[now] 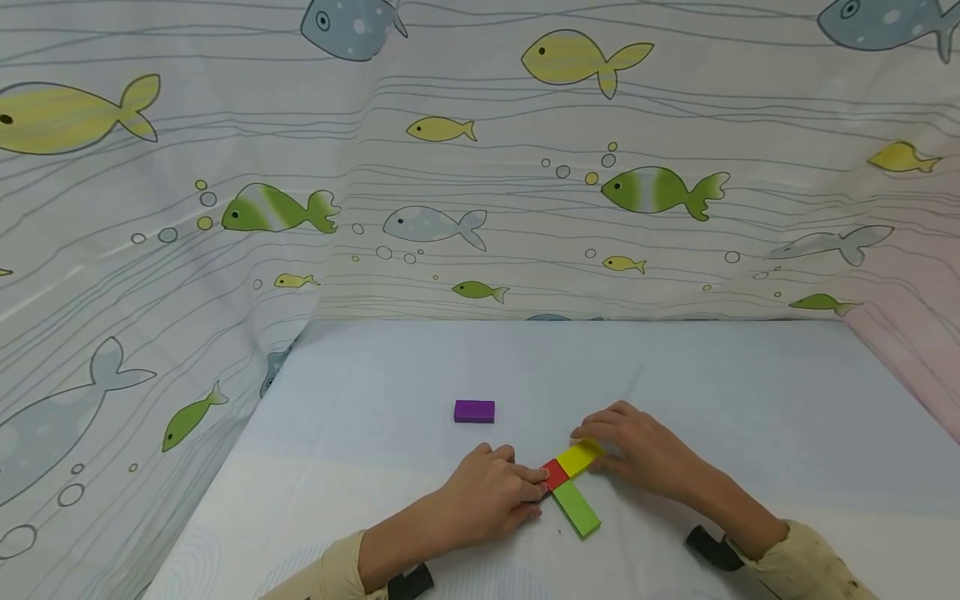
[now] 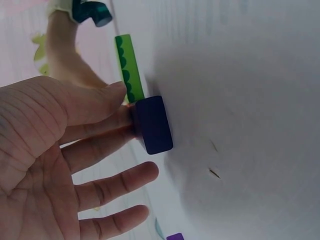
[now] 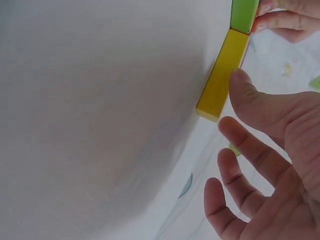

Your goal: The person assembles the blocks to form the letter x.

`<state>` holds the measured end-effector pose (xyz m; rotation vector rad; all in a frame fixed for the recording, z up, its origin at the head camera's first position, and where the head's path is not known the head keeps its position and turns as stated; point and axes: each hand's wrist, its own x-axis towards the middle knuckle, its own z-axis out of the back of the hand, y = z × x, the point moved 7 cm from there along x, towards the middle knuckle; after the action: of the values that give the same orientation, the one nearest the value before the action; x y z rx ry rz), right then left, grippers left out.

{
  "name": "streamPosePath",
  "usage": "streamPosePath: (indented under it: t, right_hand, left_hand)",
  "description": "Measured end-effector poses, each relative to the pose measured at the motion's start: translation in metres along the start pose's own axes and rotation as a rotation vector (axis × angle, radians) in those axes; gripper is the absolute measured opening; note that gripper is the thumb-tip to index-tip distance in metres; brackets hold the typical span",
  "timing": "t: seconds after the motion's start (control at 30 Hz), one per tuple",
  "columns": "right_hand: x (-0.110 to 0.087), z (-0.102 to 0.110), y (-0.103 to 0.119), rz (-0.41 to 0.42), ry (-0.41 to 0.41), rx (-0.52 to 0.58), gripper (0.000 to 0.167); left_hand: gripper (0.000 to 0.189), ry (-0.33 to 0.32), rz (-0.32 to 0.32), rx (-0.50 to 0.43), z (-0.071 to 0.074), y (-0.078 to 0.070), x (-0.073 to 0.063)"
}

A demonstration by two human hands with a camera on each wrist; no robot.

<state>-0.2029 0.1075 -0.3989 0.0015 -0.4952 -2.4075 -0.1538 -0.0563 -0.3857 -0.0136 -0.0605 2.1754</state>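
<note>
My left hand [image 1: 491,496] pinches the end of a red block [image 1: 557,476], its index fingertip on the red top. In the left wrist view, a dark blue block face [image 2: 155,125] shows at those fingertips, and the outer fingers are free. The red block meets a yellow block [image 1: 579,457] end to end. A green block [image 1: 577,508] with a scalloped side runs off from their joint towards the near right. My right hand [image 1: 645,450] is spread around the yellow block's outer end. In the right wrist view, its thumb [image 3: 245,92] overlaps the yellow side and the other fingers stay apart.
A purple block [image 1: 474,412] lies alone farther back on the white tabletop [image 1: 360,383]. Fish-patterned curtain cloth [image 1: 450,167] hangs behind and at the left. Small dark specks [image 2: 214,173] lie on the table near the left hand.
</note>
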Motion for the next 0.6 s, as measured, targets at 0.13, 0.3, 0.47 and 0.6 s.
streamPosePath:
  t: [0.13, 0.3, 0.47, 0.6]
  right_hand:
    - [-0.001, 0.001, 0.0, -0.001, -0.011, 0.006, 0.039]
    - [-0.003, 0.002, 0.004, 0.027, -0.033, 0.022, 0.035]
    - [-0.006, 0.004, 0.01, 0.05, -0.037, 0.028, 0.031]
    - [-0.009, 0.004, 0.015, 0.081, -0.051, 0.042, 0.029]
  left_hand:
    - [0.028, 0.008, 0.004, -0.002, 0.0, 0.0, 0.0]
    - [0.028, 0.005, 0.005, 0.003, -0.001, 0.0, 0.0]
    - [0.028, 0.002, 0.008, 0.008, -0.001, 0.0, 0.0]
    - [0.029, 0.015, 0.013, 0.004, -0.002, 0.0, 0.0]
